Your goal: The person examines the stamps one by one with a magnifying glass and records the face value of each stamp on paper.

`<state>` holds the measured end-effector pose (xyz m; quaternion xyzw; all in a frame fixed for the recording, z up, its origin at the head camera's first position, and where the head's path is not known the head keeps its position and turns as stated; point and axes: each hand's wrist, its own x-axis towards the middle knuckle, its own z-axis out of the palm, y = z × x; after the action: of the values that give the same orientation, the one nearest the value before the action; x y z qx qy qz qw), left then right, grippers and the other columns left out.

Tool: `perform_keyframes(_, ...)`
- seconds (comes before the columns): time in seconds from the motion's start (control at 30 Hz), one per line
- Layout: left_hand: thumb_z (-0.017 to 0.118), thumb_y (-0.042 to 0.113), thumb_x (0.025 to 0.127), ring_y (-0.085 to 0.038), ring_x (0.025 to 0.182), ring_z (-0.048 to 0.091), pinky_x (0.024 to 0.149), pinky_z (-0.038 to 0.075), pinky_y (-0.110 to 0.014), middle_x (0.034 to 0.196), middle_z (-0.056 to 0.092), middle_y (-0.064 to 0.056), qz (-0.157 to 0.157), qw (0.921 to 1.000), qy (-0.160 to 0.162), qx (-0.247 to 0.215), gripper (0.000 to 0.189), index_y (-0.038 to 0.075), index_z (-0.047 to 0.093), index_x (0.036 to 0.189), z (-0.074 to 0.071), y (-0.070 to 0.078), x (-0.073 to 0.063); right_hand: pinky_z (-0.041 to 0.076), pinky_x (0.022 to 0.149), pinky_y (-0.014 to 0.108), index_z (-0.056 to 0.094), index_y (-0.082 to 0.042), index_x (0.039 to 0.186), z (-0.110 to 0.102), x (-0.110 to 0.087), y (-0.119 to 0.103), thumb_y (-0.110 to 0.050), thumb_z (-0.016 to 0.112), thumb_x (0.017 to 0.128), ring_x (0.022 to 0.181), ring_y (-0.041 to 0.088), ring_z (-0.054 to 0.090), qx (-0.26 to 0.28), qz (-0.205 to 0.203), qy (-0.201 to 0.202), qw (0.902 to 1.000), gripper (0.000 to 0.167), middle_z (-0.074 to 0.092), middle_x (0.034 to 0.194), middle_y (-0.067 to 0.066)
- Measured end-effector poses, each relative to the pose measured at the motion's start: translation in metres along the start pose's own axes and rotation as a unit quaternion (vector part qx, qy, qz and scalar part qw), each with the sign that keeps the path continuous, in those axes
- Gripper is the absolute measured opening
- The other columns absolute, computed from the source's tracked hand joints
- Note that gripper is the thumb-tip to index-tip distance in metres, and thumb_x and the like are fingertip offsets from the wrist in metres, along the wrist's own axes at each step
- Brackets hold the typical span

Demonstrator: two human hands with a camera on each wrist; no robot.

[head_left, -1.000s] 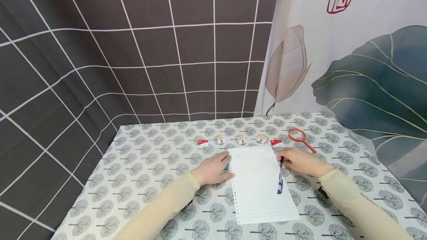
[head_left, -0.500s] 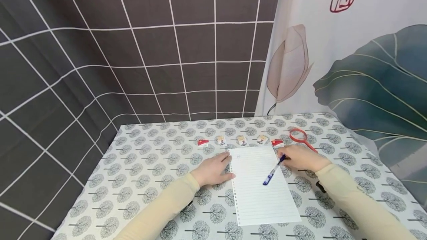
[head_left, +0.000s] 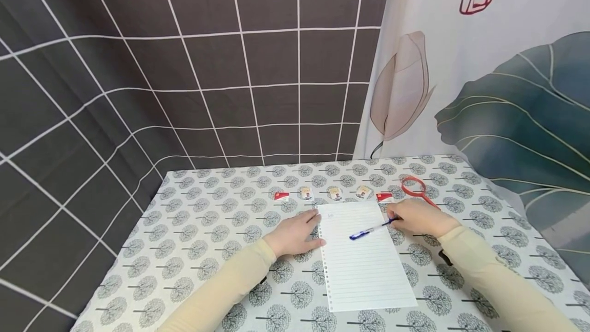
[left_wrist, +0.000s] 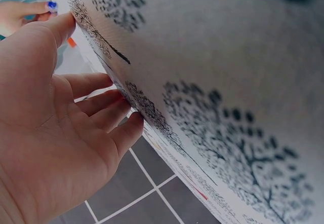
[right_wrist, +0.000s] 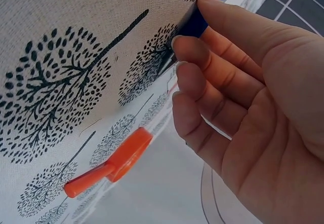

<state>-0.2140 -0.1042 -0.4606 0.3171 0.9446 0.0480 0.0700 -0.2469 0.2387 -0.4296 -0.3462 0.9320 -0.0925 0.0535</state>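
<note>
The left hand (head_left: 295,234) rests at the left edge of a sheet of lined paper (head_left: 364,275), thumb and fingers apart and loosely bent, the fingertips down at the margin and nothing gripped. The right hand (head_left: 417,216) is at the sheet's upper right edge, fingers curled, pinching a blue pen (head_left: 366,232) near one end between thumb and fingers. The pen's other end, dark blue, reaches out leftward and a little toward the person, above the paper and between the two hands; from this angle I can't tell whether it touches the sheet.

The paper lies flat between the hands, a row of punched holes down its left side and a small mark near its upper left corner, too faint to read. Cream sleeves (head_left: 226,283) cover both forearms.

Just beyond the sheet, a spaced row runs across: a red-and-white card (head_left: 281,196) on the left, three small pale pictured pieces (head_left: 335,194), then another red-and-white card (head_left: 384,197) just beside the right hand. A red magnifying glass (head_left: 429,201) lies past that hand, its handle angled toward the right forearm. Everything sits on a white tree-print cloth (head_left: 198,229), with a dark gridded curtain (head_left: 272,60) behind.
</note>
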Motion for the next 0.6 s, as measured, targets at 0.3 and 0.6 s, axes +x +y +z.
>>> perform_keyframes(0.3, 0.052, 0.057, 0.100, -0.027, 0.148, 0.033, 0.120, 0.030, -0.036, 0.161, 0.033, -0.014, 0.000, 1.0000, 0.000, -0.001, 0.077, 0.003, 0.040, 0.153, -0.0001, -0.0002, -0.0006, 0.035, 0.056, 0.022, 0.056, -0.020, 0.079, 0.0008, -0.0022, 0.0013, -0.016, 0.076, 0.091, 0.061, 0.003, 0.039, 0.001, -0.015, 0.007, 0.9999, 0.023, 0.047, 0.068, -0.014)
perform_keyframes(0.6, 0.052, 0.056, 0.100, -0.027, 0.148, 0.033, 0.120, 0.030, -0.036, 0.161, 0.032, -0.014, 0.003, 1.0000, -0.003, -0.003, 0.077, 0.003, 0.039, 0.154, -0.0036, 0.0009, -0.0022, 0.032, 0.053, 0.019, 0.056, -0.021, 0.081, 0.0006, -0.0077, 0.0047, -0.018, 0.073, 0.094, 0.056, -0.001, 0.034, 0.020, -0.019, 0.015, 0.9995, 0.021, 0.043, 0.064, -0.017)
